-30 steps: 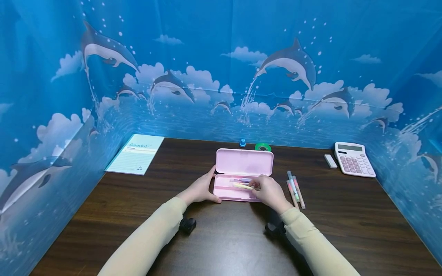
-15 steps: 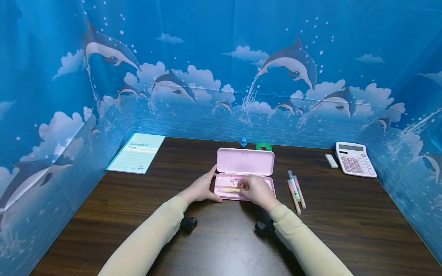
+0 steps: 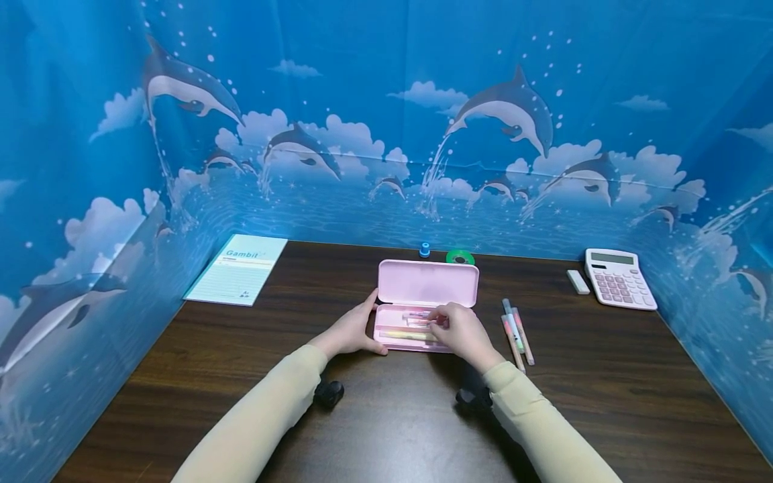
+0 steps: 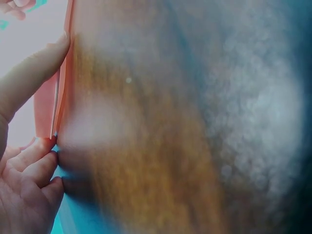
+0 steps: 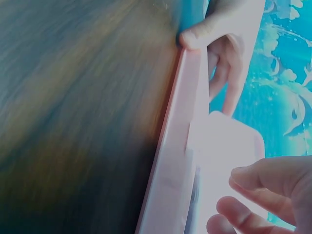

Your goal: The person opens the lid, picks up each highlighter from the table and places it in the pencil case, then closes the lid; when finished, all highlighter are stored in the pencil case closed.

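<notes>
A pink pencil case lies with its lid raised on the table. My left hand grips its left end, thumb at the front corner and fingers by the hinge; the left wrist view shows that thumb along the pink edge. Over the right half of the case is my right hand, its fingers bent and apart with nothing seen between them in the right wrist view. A yellow highlighter lies in the front compartment. Several slim pens lie behind it, partly hidden by the right fingers.
Several markers lie right of the case. A calculator and a white eraser-like block sit at the back right. Behind the lid are a green tape roll and a small blue item. A notepad lies back left.
The right hand has brought the yellow highlighter down into the front compartment, let it go, and shifted slightly back and right over the pens. The left hand has stayed on the case.
</notes>
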Demonstrator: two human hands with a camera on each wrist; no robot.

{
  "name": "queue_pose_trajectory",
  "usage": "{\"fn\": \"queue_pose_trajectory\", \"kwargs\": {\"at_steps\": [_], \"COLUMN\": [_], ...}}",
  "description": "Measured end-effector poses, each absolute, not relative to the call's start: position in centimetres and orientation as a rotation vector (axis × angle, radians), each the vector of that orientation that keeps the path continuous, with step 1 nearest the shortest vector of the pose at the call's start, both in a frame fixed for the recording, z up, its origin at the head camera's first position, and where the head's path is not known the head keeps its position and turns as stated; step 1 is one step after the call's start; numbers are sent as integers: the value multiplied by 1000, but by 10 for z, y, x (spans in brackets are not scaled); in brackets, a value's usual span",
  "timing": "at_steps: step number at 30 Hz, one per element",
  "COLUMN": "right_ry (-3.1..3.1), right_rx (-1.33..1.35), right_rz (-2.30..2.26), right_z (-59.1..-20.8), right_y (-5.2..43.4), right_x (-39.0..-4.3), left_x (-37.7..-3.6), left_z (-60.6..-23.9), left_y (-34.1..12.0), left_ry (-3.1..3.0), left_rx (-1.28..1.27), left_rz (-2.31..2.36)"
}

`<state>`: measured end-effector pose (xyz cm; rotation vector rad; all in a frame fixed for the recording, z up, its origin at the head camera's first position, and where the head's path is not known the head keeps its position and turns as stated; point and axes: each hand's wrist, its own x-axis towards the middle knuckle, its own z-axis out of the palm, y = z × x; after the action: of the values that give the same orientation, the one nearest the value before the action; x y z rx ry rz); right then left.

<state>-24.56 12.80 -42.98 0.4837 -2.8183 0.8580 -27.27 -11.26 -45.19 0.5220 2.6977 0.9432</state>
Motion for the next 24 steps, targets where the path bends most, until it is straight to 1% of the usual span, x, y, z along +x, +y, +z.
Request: {"fn": "queue_pose_trajectory", "kwargs": {"at_steps": [12, 24], "right_ry": [-2786, -2862], "right_rx": [394, 191], "right_rz": [870, 841], "right_z": [-431, -431], "right_y": [176, 238], "right_x": [-240, -232], "left_x": [-273, -274], "left_z": [-454, -453], "left_y": [-113, -113], "left_ry": [2705, 2703], "left_rx": [529, 533], "left_rz": [966, 963]}}
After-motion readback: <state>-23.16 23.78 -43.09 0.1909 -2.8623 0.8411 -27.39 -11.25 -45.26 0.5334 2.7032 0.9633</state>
